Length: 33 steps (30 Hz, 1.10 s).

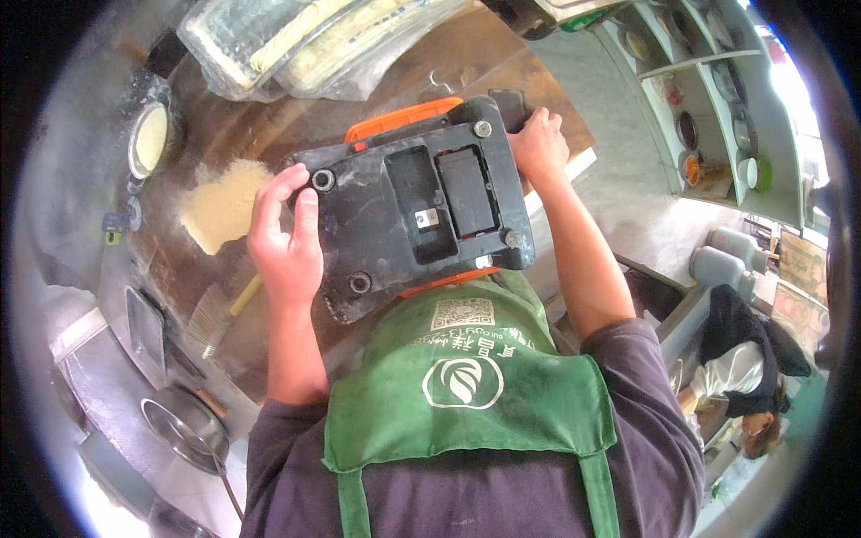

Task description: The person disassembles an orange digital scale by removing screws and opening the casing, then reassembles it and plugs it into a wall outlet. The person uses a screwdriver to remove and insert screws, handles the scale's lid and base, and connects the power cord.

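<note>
An upturned digital scale (381, 170) with a black underside, round feet and orange sides is tilted up in front of my green apron. Its recessed compartment holds a dark rectangular block (467, 190), probably a battery. My left hand (289, 238) grips the scale's left corner, thumb on the underside beside a foot. Just past the scale's right edge, my right hand (541, 146) is closed with curled fingers. Whether it holds anything is hidden. A dark flat slab (508, 109) lies beside that hand on the wooden table.
Tan powder (220, 204) is heaped on the wooden table (475, 54) at left, near a yellow-handled brush (220, 314). Plastic-covered trays (296, 45) stand at the back. A metal pot (184, 426) is lower left, shelves (708, 99) far right. Another person (740, 368) is at right.
</note>
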### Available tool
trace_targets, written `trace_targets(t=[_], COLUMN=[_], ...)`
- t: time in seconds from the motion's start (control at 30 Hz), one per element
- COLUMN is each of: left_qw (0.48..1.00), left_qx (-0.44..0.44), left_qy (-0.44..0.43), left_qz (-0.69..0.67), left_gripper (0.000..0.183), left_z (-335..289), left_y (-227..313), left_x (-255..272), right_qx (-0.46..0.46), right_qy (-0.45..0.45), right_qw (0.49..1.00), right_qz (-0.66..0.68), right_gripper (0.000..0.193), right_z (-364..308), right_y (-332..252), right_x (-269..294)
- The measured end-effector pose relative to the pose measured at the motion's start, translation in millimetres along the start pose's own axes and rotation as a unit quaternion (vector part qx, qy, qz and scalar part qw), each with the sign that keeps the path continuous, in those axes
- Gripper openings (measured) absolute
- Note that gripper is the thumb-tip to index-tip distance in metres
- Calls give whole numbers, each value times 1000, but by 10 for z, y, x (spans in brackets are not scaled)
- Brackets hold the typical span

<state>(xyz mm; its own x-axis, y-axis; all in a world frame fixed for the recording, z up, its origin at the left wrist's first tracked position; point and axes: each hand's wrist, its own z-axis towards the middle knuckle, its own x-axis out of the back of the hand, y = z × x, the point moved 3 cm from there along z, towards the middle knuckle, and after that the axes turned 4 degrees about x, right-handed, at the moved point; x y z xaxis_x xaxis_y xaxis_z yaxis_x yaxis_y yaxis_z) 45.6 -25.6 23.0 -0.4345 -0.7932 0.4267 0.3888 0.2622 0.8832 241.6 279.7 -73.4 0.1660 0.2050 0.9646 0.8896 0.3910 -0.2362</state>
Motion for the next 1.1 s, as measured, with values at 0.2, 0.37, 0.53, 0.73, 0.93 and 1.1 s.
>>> trace_targets(t=[0.2, 0.37, 0.53, 0.73, 0.93, 1.1], left_qw=[1000, 999, 996, 969, 967, 975], left_qx=[-10, -25, 13, 121, 118, 78], left_qy=[-9, -29, -72, -206, -219, -194], left_qz=[0, 6, -56, -57, 50, 78], left_gripper=[15, 15, 16, 27, 45, 46], left_z=[-96, -160, -259, -417, -452, -432], left_y=[92, 144, 214, 391, 431, 375], left_x=[16, -15, -169, -692, -941, -981], right_qx=[0, 20, 16, 168, 182, 187], right_qy=[-48, -49, 58, -223, -191, -118], right_qw=[999, 992, 964, 906, 951, 965], right_qz=[13, 112, 258, 317, 159, 142], right_gripper=[78, 54, 25, 22, 30, 24], right_z=[54, 108, -220, -699, -770, -850], right_y=[176, 510, 553, -109, -392, -425], right_x=[8, 108, 940, 1243, 945, 879])
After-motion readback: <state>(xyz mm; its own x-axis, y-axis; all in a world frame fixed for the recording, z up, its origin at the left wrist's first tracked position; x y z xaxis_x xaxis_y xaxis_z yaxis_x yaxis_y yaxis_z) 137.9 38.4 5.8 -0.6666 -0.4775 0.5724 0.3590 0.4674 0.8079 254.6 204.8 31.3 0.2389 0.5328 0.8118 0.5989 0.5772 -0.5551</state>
